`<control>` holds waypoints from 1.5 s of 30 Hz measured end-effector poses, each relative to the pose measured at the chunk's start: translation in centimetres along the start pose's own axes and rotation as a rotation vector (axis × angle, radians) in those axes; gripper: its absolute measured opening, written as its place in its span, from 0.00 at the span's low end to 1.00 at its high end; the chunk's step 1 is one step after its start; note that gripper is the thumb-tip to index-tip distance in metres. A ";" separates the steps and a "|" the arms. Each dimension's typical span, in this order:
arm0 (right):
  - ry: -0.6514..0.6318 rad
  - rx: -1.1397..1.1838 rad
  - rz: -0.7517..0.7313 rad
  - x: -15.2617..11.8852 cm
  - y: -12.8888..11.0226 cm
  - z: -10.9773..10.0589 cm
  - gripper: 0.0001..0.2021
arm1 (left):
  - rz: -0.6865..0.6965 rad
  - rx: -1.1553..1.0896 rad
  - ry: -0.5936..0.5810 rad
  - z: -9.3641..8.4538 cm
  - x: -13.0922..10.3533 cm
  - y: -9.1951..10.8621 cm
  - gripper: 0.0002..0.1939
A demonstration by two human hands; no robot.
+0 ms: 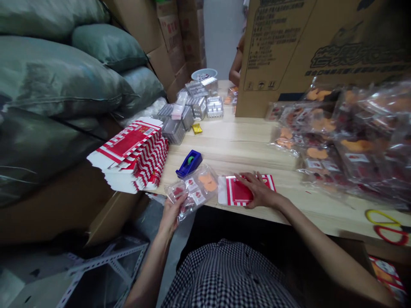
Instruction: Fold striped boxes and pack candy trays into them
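My left hand (173,210) grips the near left corner of a clear plastic packet (208,185), which shows an orange shape and small white cards with red prints. The packet hangs partly over the table's front edge. My right hand (257,189) lies with spread fingers on a flat red and white striped carton (233,193) at the table's front. Just behind the packet stands a blue tape dispenser (189,163) with a green core. To the left rises a stack of folded red and white cartons (128,147).
Clear plastic boxes (175,128) and a small yellow sachet (197,128) lie farther back. Many filled packets (321,149) are heaped at right before a large cardboard box (289,51). Scissors (387,224) lie near the right edge. Sacks (58,77) pile up left. Another person's arm (236,64) shows behind.
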State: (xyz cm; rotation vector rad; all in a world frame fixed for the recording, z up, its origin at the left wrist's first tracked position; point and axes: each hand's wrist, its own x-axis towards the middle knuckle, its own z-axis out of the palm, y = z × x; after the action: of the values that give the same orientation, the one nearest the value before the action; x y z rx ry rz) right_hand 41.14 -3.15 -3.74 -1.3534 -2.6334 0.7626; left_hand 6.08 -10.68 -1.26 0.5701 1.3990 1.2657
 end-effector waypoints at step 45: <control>0.086 0.027 0.027 -1.5 -3.0 2.0 0.59 | -0.110 0.719 -0.880 5.8 8.5 2.1 0.09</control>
State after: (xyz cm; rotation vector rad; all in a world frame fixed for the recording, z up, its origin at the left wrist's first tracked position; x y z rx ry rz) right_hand 39.20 -6.60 -3.86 -1.3850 -2.5355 0.7228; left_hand 8.43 -0.43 -1.69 1.3211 1.0475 0.2720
